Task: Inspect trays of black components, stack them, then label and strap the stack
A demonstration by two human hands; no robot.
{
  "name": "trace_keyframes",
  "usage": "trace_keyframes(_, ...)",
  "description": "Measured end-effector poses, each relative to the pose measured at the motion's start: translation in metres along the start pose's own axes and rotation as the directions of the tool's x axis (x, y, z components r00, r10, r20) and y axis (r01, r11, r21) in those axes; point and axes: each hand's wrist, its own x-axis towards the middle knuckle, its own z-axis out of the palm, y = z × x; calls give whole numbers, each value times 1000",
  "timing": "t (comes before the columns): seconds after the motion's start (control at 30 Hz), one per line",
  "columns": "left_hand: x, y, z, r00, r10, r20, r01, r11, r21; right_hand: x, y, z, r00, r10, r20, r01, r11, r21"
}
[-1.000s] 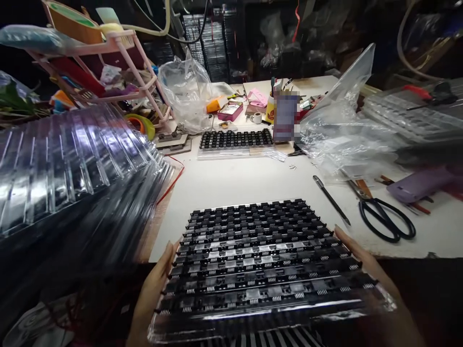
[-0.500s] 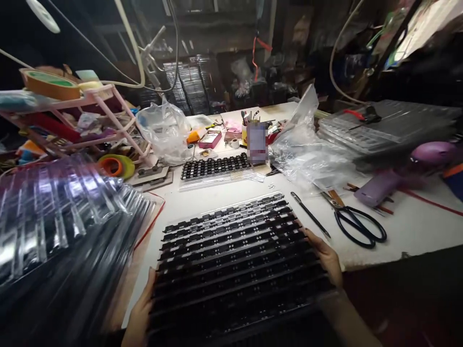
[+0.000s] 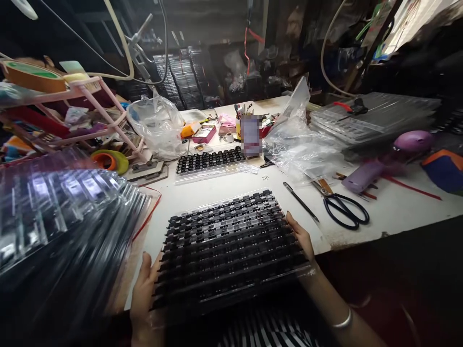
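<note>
A clear plastic tray [image 3: 231, 290] filled with rows of small black parts [image 3: 226, 246] lies between my two hands, over the table's front edge. My left hand [image 3: 143, 284] grips the tray's left side, thumb up and the other fingers mostly hidden beneath. On the opposite side, my right hand [image 3: 301, 237] is closed on the right edge, its fingertips near the upper corner. A smaller set of black parts [image 3: 211, 160] sits farther back on the white table [image 3: 213, 193].
Stacked clear trays [image 3: 72, 212] crowd the left beside a pink rack [image 3: 101, 108]. To the right lie a pen [image 3: 301, 201], scissors [image 3: 343, 207], a purple heat-gun-like tool [image 3: 365, 176] and more stacked trays [image 3: 376, 120]. Crumpled plastic [image 3: 304, 154] lies behind.
The tray now tilts differently, showing more of the black parts' tops, and its near edge is higher in view. Both hands still hold its sides. The whole view has shifted slightly.
</note>
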Motion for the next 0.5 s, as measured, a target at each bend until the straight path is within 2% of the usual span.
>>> trace_keyframes(0.07,1,-2,-3,996,14,82,-13,1000,-13,-1,0,3,999,-34,7,34,999,-8)
trace_keyframes(0.13,2,-3,-3,992,52,119,-50,999,-23,-3,0,5,996,-87,20,88,996,-12)
trace_keyframes(0.23,1,-4,-1,990,92,111,-89,996,-32,-6,2,5,992,-116,51,117,993,-18)
trace_keyframes(0.37,0,-5,4,995,77,70,-75,997,-33,-7,5,3,991,-119,63,121,992,-29)
trace_keyframes(0.5,-2,-5,9,992,77,95,-75,997,-19,-8,4,1,993,-116,37,118,992,-51)
